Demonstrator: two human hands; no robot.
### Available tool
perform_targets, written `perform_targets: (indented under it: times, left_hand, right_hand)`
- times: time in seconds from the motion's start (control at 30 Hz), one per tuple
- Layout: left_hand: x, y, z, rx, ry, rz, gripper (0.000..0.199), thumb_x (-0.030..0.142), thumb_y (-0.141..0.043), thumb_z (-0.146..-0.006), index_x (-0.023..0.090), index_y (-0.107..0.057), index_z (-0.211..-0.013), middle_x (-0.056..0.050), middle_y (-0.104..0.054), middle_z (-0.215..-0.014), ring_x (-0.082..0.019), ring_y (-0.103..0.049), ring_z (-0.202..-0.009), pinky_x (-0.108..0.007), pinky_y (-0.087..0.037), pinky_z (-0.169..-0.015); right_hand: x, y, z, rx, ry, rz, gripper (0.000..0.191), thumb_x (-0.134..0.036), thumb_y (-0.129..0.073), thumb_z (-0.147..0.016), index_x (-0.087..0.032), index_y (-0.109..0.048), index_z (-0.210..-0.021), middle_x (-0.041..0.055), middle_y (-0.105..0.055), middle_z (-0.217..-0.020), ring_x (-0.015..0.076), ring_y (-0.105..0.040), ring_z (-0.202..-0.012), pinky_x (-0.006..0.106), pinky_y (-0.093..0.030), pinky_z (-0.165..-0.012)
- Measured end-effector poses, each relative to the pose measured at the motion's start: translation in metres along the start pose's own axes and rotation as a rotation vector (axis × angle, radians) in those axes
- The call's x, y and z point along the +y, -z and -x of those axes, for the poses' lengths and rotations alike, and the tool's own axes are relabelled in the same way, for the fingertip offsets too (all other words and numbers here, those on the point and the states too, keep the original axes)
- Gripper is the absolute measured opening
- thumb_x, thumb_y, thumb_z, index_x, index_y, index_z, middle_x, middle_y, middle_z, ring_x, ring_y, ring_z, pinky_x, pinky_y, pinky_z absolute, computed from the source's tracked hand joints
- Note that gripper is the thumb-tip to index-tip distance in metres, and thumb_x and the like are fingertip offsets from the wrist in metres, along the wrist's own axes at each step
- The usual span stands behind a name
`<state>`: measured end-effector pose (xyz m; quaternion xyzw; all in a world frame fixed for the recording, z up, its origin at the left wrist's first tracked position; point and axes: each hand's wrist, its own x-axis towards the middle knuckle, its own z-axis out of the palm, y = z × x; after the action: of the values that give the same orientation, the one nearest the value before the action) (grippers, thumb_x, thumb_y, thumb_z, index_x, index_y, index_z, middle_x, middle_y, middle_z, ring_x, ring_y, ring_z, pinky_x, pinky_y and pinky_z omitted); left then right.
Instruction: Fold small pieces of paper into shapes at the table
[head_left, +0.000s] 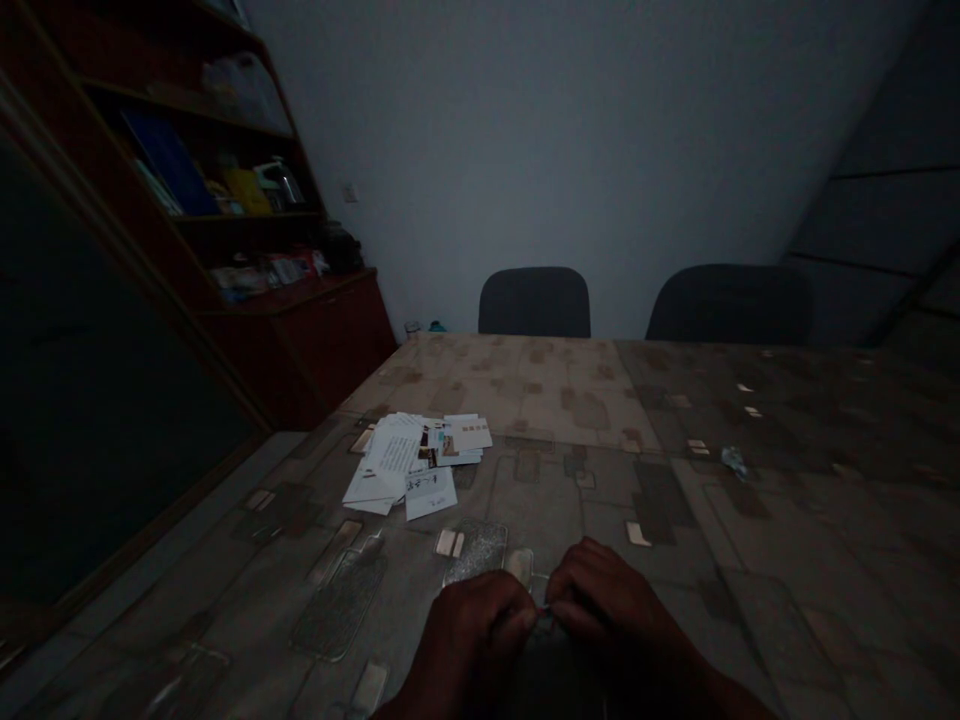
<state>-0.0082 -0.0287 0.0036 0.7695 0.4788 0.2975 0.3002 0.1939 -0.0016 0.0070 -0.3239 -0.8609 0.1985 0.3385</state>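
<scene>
At the near edge of the table, my left hand point(486, 618) and my right hand point(600, 598) meet almost fingertip to fingertip. Both are closed in a pinch. A tiny bit of something thin shows between the fingertips, too small and dark to name. Beyond my left hand, a loose pile of white cards and papers point(388, 462) with print and handwriting lies on the patterned tablecloth point(570, 510). Neither hand touches the pile.
A small crumpled clear wrapper point(733, 460) lies to the right on the table. Two dark chairs point(534, 302) stand behind the far edge. At the left rises a wooden shelf cabinet point(300, 300) with folders and household items. The room is dim.
</scene>
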Motion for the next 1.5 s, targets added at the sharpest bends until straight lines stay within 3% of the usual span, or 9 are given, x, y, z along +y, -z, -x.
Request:
perform_targets:
  times: [0.17,0.4,0.67,0.83,1.0,1.07,1.3,1.4,1.5]
  left_hand:
    - [0.002,0.002,0.0,-0.018,0.012,0.058,0.021,0.03,-0.059,-0.09,0.018,-0.071,-0.077,-0.003,-0.067,-0.071,-0.015,-0.059,-0.066,-0.024,-0.037,-0.062]
    - [0.003,0.002,-0.007,0.027,0.386,0.861,0.051,0.059,-0.054,-0.088,0.013,-0.066,-0.108,-0.008,-0.069,-0.082,-0.006,-0.04,-0.042,-0.02,-0.027,-0.042]
    - [0.001,-0.003,-0.016,-0.106,0.474,1.012,0.068,0.051,-0.084,-0.063,0.013,-0.061,-0.114,0.0,-0.063,-0.072,-0.004,-0.043,-0.046,-0.017,-0.029,-0.045]
    - [-0.001,-0.01,-0.025,-0.037,0.441,0.966,0.068,0.037,-0.087,-0.054,0.012,-0.06,-0.111,0.005,-0.057,-0.062,-0.005,-0.043,-0.045,-0.017,-0.03,-0.044]
    - [0.002,-0.015,-0.025,0.146,0.419,0.876,0.06,0.033,-0.076,-0.061,0.013,-0.056,-0.113,0.006,-0.056,-0.063,-0.005,-0.042,-0.039,-0.018,-0.032,-0.039]
    - [0.006,-0.017,-0.023,0.189,0.442,0.85,0.057,0.03,-0.073,-0.063,0.014,-0.054,-0.114,0.006,-0.055,-0.064,-0.005,-0.042,-0.038,-0.017,-0.032,-0.038]
    - [0.017,-0.017,-0.015,0.16,0.447,0.816,0.054,0.023,-0.065,-0.07,0.017,-0.048,-0.12,0.005,-0.054,-0.072,-0.006,-0.043,-0.044,-0.017,-0.033,-0.042]
    - [0.011,-0.008,-0.01,0.12,0.306,0.507,0.032,0.016,-0.061,-0.077,0.018,-0.058,-0.108,0.001,-0.059,-0.077,-0.009,-0.049,-0.054,-0.018,-0.037,-0.049]
    - [0.0,0.002,-0.007,0.079,-0.095,0.056,0.017,0.008,-0.056,-0.082,0.019,-0.066,-0.089,-0.003,-0.063,-0.086,-0.015,-0.058,-0.076,-0.024,-0.044,-0.068]
  right_hand:
    - [0.0,0.006,-0.003,-0.005,0.036,0.133,0.053,-0.047,-0.023,-0.105,-0.02,-0.055,-0.073,0.0016,-0.06,-0.068,0.0158,-0.053,-0.065,0.029,-0.037,-0.063]
    - [0.003,0.024,-0.005,0.087,0.199,0.036,0.025,-0.028,-0.041,-0.103,-0.021,-0.058,-0.086,0.0013,-0.065,-0.077,0.0156,-0.058,-0.076,0.031,-0.043,-0.074]
    - [0.011,0.014,0.002,0.108,0.306,0.202,0.029,-0.019,-0.039,-0.1,-0.023,-0.057,-0.077,-0.0001,-0.066,-0.067,0.014,-0.058,-0.066,0.031,-0.046,-0.074]
    - [0.011,0.017,0.002,0.061,0.286,0.146,0.024,-0.013,-0.043,-0.096,-0.022,-0.059,-0.079,0.0003,-0.066,-0.069,0.0144,-0.059,-0.068,0.03,-0.045,-0.073]
    - [0.003,0.018,0.004,0.047,-0.33,-0.185,0.012,-0.027,-0.049,-0.093,-0.021,-0.06,-0.094,0.0022,-0.067,-0.079,0.0175,-0.062,-0.073,0.029,-0.045,-0.065]
    - [0.0,0.014,0.003,0.011,-0.45,-0.344,0.013,-0.029,-0.051,-0.089,-0.02,-0.056,-0.097,0.0009,-0.067,-0.077,0.0168,-0.062,-0.07,0.027,-0.044,-0.063]
    - [-0.001,0.004,-0.004,-0.037,-0.498,-0.486,0.01,-0.022,-0.053,-0.078,-0.021,-0.05,-0.087,-0.0038,-0.058,-0.067,0.0144,-0.056,-0.063,0.024,-0.039,-0.059]
    - [0.006,0.008,-0.006,-0.072,-0.481,-0.482,0.01,-0.02,-0.053,-0.077,-0.021,-0.049,-0.086,-0.0054,-0.055,-0.065,0.013,-0.054,-0.06,0.023,-0.037,-0.057]
    - [0.011,0.012,-0.007,-0.136,-0.44,-0.355,0.013,-0.013,-0.053,-0.075,-0.021,-0.051,-0.086,-0.0048,-0.056,-0.067,0.0134,-0.054,-0.062,0.023,-0.038,-0.059]
